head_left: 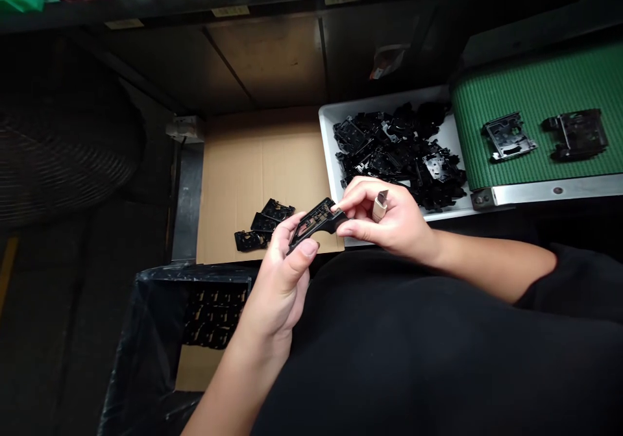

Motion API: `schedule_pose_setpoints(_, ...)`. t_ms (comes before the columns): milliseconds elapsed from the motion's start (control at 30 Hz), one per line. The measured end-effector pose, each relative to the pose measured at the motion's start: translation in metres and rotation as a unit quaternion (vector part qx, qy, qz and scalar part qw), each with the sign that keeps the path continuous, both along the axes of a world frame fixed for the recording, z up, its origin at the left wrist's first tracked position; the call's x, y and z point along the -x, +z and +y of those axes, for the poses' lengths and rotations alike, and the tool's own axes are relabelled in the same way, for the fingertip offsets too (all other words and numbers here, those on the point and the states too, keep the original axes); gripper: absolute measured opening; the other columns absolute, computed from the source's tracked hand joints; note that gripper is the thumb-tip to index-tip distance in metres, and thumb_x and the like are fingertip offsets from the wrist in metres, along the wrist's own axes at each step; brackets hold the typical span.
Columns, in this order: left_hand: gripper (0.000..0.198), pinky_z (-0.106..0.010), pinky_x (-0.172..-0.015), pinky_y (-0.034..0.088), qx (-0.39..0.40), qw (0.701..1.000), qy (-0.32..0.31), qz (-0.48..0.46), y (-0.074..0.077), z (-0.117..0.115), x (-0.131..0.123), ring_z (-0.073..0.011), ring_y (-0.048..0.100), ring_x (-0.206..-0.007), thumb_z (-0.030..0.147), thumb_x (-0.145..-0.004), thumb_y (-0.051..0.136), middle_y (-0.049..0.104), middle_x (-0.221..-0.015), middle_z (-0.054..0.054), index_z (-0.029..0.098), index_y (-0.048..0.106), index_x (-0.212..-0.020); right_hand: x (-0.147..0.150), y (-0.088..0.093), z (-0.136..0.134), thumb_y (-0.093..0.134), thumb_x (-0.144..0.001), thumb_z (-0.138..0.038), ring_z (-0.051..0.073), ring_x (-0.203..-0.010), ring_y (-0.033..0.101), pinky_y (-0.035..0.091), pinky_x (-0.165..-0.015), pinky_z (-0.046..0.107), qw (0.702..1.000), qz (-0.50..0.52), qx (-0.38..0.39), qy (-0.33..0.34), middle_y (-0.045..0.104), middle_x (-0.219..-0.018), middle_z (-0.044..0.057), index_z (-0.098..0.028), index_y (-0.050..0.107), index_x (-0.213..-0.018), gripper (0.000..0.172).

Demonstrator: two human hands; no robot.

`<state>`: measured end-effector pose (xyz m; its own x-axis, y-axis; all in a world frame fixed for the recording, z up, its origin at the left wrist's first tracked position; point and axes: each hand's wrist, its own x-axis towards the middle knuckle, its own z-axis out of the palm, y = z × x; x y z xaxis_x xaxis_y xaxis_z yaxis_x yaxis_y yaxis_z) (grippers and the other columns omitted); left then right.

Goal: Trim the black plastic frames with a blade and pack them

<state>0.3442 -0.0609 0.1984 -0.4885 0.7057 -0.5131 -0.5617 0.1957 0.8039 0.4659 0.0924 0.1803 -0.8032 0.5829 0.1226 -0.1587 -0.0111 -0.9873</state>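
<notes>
My left hand (277, 287) and right hand (387, 218) are close together, both clamped on a black frame (311, 225) above the cardboard (263, 176). The right also pinches a beige tool (380, 205). Far-side labels (230, 11) are too small to read from here.

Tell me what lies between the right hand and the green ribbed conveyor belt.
The head view shows a white tray heaped with black plastic frames.
</notes>
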Motion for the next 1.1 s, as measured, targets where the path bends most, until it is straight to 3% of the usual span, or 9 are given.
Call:
schedule_pose_setpoints(367, 0.061, -0.048, -0.122, 0.034, -0.023, 0.999, -0.002, 0.029, -0.002, -0.009, 0.001, -0.0287, 0.051, -0.136, 0.04, -0.075, 0.082, 0.059, -0.14, -0.009, 0.024, 0.057, -0.128, 0.001, -0.001, -0.004, 0.091, -0.071, -0.035, 0.01, -0.064, 0.052, 0.042, -0.054, 0.025, 0.999, 0.015, 0.025, 0.026, 0.06, -0.086, 0.001, -0.015, 0.073, -0.091, 0.033)
schedule_pose_setpoints(567, 0.09, -0.048, -0.121, 0.039, -0.073, 0.98, -0.061, 0.172, -0.01, -0.017, 0.009, -0.0324, 0.044, -0.144, 0.035, -0.068, 0.089, 0.046, -0.156, -0.008, 0.034, 0.044, -0.146, -0.003, -0.003, -0.001, 0.086, -0.077, -0.021, 0.002, -0.051, 0.037, 0.031, -0.042, 0.019, 0.993, 0.056, 0.01, 0.102, 0.058, -0.098, 0.002, -0.016, 0.07, -0.103, 0.031)
schedule_pose_setpoints(800, 0.11, -0.049, -0.12, 0.038, -0.089, 0.925, -0.092, 0.358, -0.007, -0.029, 0.014, -0.0329, 0.026, -0.153, 0.026, -0.069, 0.088, 0.017, -0.171, -0.004, 0.043, 0.025, -0.156, -0.008, -0.002, 0.002, 0.08, -0.083, -0.017, 0.007, -0.061, 0.045, 0.039, -0.047, 0.018, 0.98, 0.065, -0.122, 0.145, 0.062, -0.1, 0.005, -0.017, 0.069, -0.108, 0.027)
schedule_pose_setpoints(967, 0.123, -0.053, -0.118, 0.04, -0.088, 0.903, -0.082, 0.413, 0.008, -0.032, 0.017, -0.0339, 0.031, -0.151, 0.022, -0.061, 0.092, 0.024, -0.169, -0.006, 0.045, 0.019, -0.157, -0.007, 0.001, 0.001, 0.08, -0.082, -0.013, 0.006, -0.059, 0.045, 0.038, -0.046, 0.018, 0.982, 0.088, -0.088, 0.145, 0.061, -0.098, 0.005, -0.017, 0.07, -0.105, 0.026)
schedule_pose_setpoints(1100, 0.12, -0.053, -0.116, 0.043, -0.092, 0.909, -0.052, 0.404, 0.015, -0.028, 0.017, -0.0348, 0.041, -0.145, 0.031, -0.055, 0.096, 0.041, -0.16, -0.009, 0.04, 0.03, -0.154, -0.006, 0.002, 0.0, 0.083, -0.078, -0.013, 0.003, -0.053, 0.038, 0.034, -0.043, 0.019, 0.986, 0.09, -0.028, 0.14, 0.06, -0.1, 0.004, -0.017, 0.071, -0.105, 0.03)
